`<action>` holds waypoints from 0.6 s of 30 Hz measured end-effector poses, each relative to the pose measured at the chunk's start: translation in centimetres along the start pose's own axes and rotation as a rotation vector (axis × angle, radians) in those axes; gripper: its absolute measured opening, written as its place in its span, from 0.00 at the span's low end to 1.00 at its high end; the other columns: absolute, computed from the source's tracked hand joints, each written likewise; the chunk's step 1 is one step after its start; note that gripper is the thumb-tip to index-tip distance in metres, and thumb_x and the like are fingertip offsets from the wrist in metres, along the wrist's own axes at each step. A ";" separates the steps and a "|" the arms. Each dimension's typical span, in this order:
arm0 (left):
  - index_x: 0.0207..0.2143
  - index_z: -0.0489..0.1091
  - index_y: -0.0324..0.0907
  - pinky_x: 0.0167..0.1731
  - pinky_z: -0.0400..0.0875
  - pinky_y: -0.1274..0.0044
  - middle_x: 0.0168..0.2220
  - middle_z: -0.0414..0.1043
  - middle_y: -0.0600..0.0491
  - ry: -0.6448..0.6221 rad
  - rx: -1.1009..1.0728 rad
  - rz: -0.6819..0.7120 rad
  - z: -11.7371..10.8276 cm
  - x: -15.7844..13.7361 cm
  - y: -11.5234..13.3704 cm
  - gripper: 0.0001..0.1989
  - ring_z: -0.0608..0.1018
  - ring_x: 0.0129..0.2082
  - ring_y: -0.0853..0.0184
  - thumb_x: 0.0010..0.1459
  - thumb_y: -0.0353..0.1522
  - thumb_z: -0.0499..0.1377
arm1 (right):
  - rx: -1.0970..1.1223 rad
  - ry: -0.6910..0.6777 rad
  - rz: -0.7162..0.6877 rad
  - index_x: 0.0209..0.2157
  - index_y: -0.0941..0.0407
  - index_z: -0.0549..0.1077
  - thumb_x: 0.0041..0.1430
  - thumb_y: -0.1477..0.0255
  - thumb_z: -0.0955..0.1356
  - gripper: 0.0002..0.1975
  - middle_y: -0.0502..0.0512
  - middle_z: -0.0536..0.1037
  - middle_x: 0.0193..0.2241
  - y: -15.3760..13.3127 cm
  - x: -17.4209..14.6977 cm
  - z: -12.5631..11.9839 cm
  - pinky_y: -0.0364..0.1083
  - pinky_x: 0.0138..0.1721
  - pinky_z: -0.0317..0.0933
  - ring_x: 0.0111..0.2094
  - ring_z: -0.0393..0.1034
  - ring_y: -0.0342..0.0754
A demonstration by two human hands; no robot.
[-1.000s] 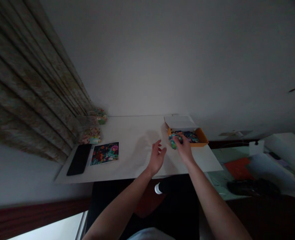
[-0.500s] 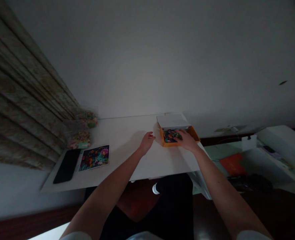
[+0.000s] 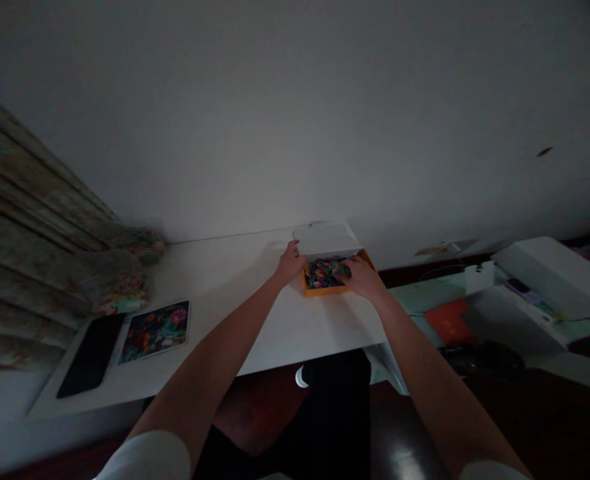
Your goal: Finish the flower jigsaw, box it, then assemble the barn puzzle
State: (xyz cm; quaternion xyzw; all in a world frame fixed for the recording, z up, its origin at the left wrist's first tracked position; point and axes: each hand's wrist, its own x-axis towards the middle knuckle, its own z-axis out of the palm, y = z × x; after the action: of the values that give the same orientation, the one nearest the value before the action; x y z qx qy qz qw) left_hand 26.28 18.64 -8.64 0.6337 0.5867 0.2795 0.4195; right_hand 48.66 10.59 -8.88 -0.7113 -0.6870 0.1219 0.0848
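Observation:
A shallow box (image 3: 327, 291) with orange sides stands on the white table, its white lid (image 3: 327, 239) folded back toward the wall. Colourful puzzle pieces (image 3: 319, 272) lie in a heap inside it. My left hand (image 3: 289, 263) is at the box's left side near the lid's hinge, with its fingers closed on the edge. Inside the right part of the box is my right hand (image 3: 363, 277), its curled fingers gathering a dark, colourful clump of pieces. The dim light blurs the single pieces.
A floral picture sheet (image 3: 155, 331) and a black flat case (image 3: 92, 353) lie on the table (image 3: 275, 337) at left. Behind them are clear bags (image 3: 125, 283) of small pieces beside the curtain (image 3: 25, 220). To the right, a lower glass surface holds an orange item (image 3: 449, 321) and white boxes.
My left hand has moved from beside the box to its left edge. My right hand stays in the box among the pieces. The view has shifted to the right.

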 end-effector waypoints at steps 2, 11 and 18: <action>0.62 0.64 0.44 0.52 0.71 0.69 0.55 0.75 0.42 -0.052 0.281 0.057 -0.5 -1.6 0.4 0.28 0.78 0.53 0.56 0.59 0.29 0.61 | 0.011 -0.024 -0.016 0.54 0.56 0.75 0.62 0.68 0.73 0.20 0.66 0.75 0.53 0.6 0.7 0.4 0.53 0.57 0.65 0.52 0.74 0.57; 0.54 0.74 0.42 0.53 0.71 0.61 0.59 0.69 0.36 -0.148 0.923 0.130 0.7 -4.6 4.0 0.22 0.72 0.59 0.46 0.56 0.31 0.67 | 0.003 0.108 -0.025 0.60 0.60 0.69 0.68 0.72 0.66 0.21 0.69 0.74 0.57 1.3 1.7 0.7 0.54 0.59 0.63 0.59 0.69 0.60; 0.50 0.78 0.35 0.50 0.72 0.63 0.55 0.72 0.31 -0.169 1.018 0.099 1.9 -2.7 5.5 0.19 0.76 0.54 0.45 0.55 0.31 0.71 | -0.120 0.025 0.064 0.56 0.63 0.73 0.72 0.65 0.60 0.21 0.75 0.72 0.56 0.0 1.0 0.8 0.61 0.61 0.59 0.59 0.66 0.65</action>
State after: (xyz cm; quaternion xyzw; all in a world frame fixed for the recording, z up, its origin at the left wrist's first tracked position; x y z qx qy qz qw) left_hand 30.29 15.85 -4.52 0.8049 0.5819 -0.0739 0.0900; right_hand 48.49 11.57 -9.72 -0.7382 -0.6689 0.0740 0.0465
